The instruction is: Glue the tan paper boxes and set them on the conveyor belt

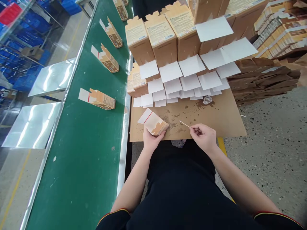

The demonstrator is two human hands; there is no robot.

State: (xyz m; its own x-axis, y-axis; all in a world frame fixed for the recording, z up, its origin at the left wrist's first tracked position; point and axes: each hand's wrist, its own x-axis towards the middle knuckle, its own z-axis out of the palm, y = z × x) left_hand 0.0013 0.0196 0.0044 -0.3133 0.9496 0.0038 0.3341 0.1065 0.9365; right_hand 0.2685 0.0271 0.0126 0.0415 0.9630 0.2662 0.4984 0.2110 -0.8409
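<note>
Above brown cardboard (223, 118), the left hand (151, 139) holds a carton (153, 122), print (161, 128) illegible.

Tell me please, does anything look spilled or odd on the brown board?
Yes: dark spots and streaks mark the brown board, some beside the round whitish item, others between the carton in the left hand and the stick in the right hand. They look odd against plain surface, perhaps dripped liquid.

From the person's head, we look forward and steeply down — past the dark shirt (178, 188), over the left hand (151, 140) and right hand (205, 137) close below, to the cardboard sheet (220, 118) — with the green surface (88, 153) at left.
</note>
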